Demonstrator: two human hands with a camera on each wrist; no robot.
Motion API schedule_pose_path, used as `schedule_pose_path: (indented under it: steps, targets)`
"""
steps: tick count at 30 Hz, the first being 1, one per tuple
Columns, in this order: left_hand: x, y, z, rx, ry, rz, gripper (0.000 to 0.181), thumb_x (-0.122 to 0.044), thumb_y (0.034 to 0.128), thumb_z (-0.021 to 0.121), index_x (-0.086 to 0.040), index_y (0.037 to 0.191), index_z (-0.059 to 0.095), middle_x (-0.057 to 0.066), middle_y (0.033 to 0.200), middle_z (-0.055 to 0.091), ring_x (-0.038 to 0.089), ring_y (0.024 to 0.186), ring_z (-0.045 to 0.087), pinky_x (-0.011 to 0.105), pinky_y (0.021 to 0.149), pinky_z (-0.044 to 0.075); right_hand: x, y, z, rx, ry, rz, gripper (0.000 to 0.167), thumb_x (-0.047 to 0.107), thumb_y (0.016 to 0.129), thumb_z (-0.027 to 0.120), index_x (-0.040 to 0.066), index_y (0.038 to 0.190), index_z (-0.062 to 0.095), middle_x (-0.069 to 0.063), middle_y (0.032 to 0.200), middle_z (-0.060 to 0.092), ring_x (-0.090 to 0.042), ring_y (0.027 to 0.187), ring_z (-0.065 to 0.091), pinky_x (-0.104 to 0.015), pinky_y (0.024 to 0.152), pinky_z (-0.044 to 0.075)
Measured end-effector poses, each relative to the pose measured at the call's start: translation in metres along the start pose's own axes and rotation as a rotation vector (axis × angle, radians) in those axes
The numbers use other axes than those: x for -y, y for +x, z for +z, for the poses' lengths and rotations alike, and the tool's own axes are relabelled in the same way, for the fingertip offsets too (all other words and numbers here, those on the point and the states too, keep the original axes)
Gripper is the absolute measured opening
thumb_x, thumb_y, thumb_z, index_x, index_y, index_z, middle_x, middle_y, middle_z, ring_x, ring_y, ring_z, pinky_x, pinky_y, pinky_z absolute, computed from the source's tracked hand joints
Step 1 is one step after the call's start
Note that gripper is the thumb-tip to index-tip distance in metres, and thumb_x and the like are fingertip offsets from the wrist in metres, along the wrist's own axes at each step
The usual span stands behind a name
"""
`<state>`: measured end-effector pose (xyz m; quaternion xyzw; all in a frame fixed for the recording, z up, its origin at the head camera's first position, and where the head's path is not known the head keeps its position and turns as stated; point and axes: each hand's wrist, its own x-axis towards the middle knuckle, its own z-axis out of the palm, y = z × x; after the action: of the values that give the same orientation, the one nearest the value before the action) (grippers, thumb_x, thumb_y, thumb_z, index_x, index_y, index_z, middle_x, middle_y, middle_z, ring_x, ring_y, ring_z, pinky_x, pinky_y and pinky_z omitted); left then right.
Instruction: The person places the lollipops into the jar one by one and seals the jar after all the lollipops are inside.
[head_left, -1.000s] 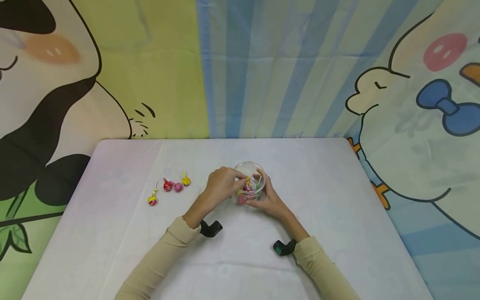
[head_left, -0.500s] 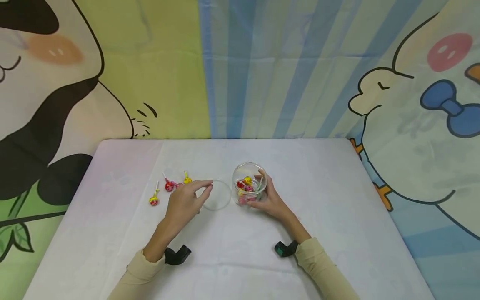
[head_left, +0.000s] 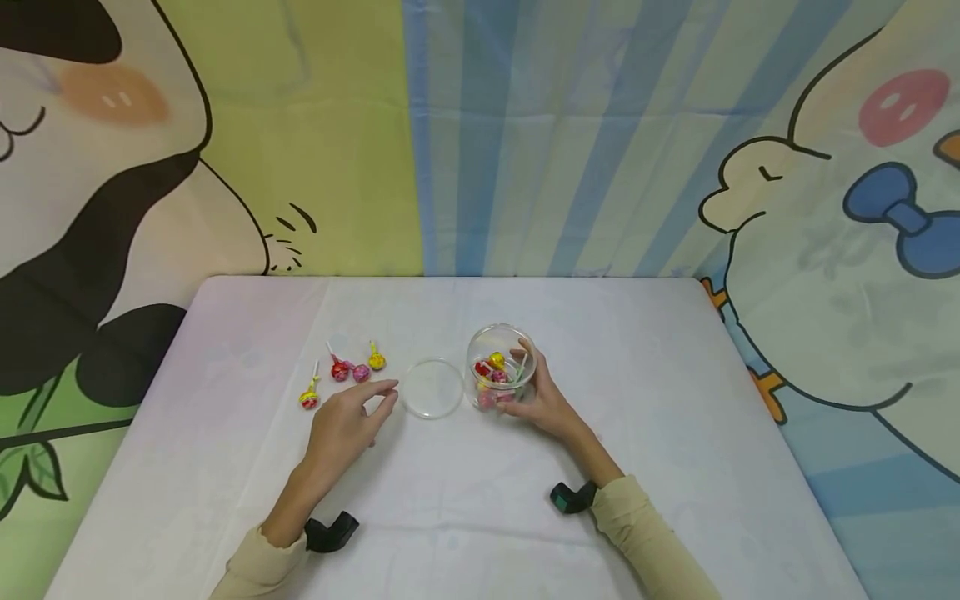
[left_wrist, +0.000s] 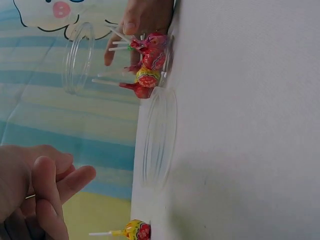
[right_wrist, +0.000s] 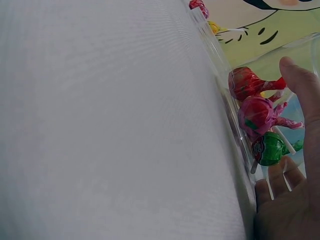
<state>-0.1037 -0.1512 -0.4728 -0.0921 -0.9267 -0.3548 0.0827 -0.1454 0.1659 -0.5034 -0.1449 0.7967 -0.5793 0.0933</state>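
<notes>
My right hand point(head_left: 546, 398) grips a clear round jar point(head_left: 491, 340) from its right side, thumb in front and fingers behind. Inside the jar lie several wrapped lollipops point(head_left: 492, 377), red, pink and yellow; the right wrist view also shows a green lollipop point(right_wrist: 270, 148) among them. To the left of the jar, my left hand point(head_left: 341, 433) hovers over the table with nothing held, its thumb and forefinger slightly apart. A clear round lid point(head_left: 432, 388) lies flat between that hand and the jar.
Several lollipops lie on the table left of the lid: a yellow lollipop point(head_left: 377, 359), a pink lollipop point(head_left: 361, 373), a red lollipop point(head_left: 340, 370) and a yellow-and-red lollipop point(head_left: 309, 397). A cartoon-print curtain point(head_left: 570, 150) hangs behind the white table point(head_left: 480, 500).
My left hand has let go of a yellow lollipop inside the jar and drawn back left, past the lid. The right hand has kept its hold on the jar.
</notes>
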Motion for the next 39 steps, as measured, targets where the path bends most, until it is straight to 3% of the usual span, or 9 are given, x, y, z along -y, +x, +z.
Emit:
schedule_pose_path:
  steps: [6,11,15,18,22,26,31,34,39]
  targets:
    - [0.017,-0.001,-0.006,-0.012,-0.007,-0.031,0.027,-0.017,0.0869,0.073,-0.011,0.114,0.072,0.007,0.099,0.075,-0.001,0.033,0.041,0.023,0.038,0.031,-0.001,0.000,0.000,0.001,-0.001,-0.013,0.104,0.007,0.078,0.078,0.010,0.154,0.007,-0.023,0.154,0.028,-0.039,0.147,0.023,-0.062,0.118,0.009]
    - [0.037,0.008,-0.024,-0.061,-0.007,-0.060,0.028,-0.016,0.0875,0.072,-0.007,0.115,0.071,0.013,0.101,0.074,0.002,0.032,0.043,0.024,0.036,0.030,-0.008,0.003,0.000,-0.001,-0.014,-0.010,0.105,0.007,0.078,0.077,0.013,0.155,0.006,-0.022,0.155,0.027,-0.039,0.147,0.022,-0.061,0.118,0.009]
    - [0.056,0.021,-0.039,-0.131,0.080,-0.153,0.027,-0.019,0.0918,0.066,-0.006,0.115,0.070,0.016,0.101,0.074,0.011,0.035,0.040,0.027,0.039,0.027,-0.026,0.007,0.000,-0.020,-0.013,-0.024,0.107,0.004,0.077,0.078,0.020,0.155,0.006,-0.019,0.155,0.027,-0.038,0.147,0.024,-0.060,0.119,0.010]
    - [0.070,0.028,-0.043,-0.141,0.154,-0.252,0.028,-0.022,0.0946,0.061,-0.006,0.116,0.070,0.018,0.105,0.073,0.018,0.043,0.037,0.030,0.044,0.027,-0.035,0.009,0.000,-0.030,-0.012,-0.033,0.109,0.005,0.076,0.079,0.026,0.155,0.007,-0.015,0.155,0.029,-0.036,0.147,0.025,-0.060,0.119,0.010]
    - [0.084,0.034,-0.041,-0.097,0.211,-0.360,0.030,-0.025,0.0955,0.059,-0.005,0.116,0.069,0.018,0.107,0.072,0.034,0.063,0.057,0.040,0.056,0.037,-0.038,0.008,0.000,-0.027,0.000,-0.036,0.108,0.014,0.076,0.082,0.031,0.153,0.009,-0.011,0.154,0.031,-0.033,0.148,0.024,-0.059,0.119,0.009]
    - [0.090,0.041,-0.037,-0.072,0.247,-0.419,0.032,-0.028,0.0938,0.062,-0.002,0.110,0.070,0.018,0.102,0.073,0.041,0.085,0.064,0.049,0.067,0.041,-0.039,0.008,0.000,-0.026,0.013,-0.052,0.107,0.020,0.076,0.083,0.033,0.153,0.010,-0.011,0.154,0.031,-0.034,0.147,0.024,-0.061,0.119,0.009]
    - [0.090,0.048,-0.035,-0.037,0.279,-0.449,0.032,-0.029,0.0897,0.068,0.000,0.103,0.072,0.019,0.096,0.073,0.039,0.083,0.063,0.047,0.068,0.040,-0.039,0.007,0.001,-0.031,0.005,-0.049,0.108,0.013,0.075,0.082,0.032,0.153,0.010,-0.013,0.153,0.031,-0.034,0.145,0.028,-0.059,0.119,0.013]
    - [0.089,0.051,-0.034,-0.023,0.286,-0.453,0.029,-0.026,0.0885,0.069,0.000,0.100,0.072,0.020,0.096,0.072,0.039,0.082,0.062,0.048,0.068,0.040,-0.037,0.007,0.002,-0.030,-0.005,-0.038,0.108,0.006,0.076,0.080,0.025,0.154,0.009,-0.016,0.154,0.030,-0.036,0.145,0.027,-0.060,0.119,0.012]
    - [0.086,0.050,-0.036,-0.032,0.256,-0.465,0.027,-0.021,0.0910,0.063,-0.002,0.108,0.071,0.019,0.100,0.072,0.038,0.085,0.062,0.048,0.069,0.040,-0.035,0.008,0.001,-0.029,-0.013,-0.027,0.107,0.002,0.076,0.078,0.014,0.155,0.007,-0.022,0.153,0.029,-0.040,0.145,0.025,-0.062,0.118,0.010]
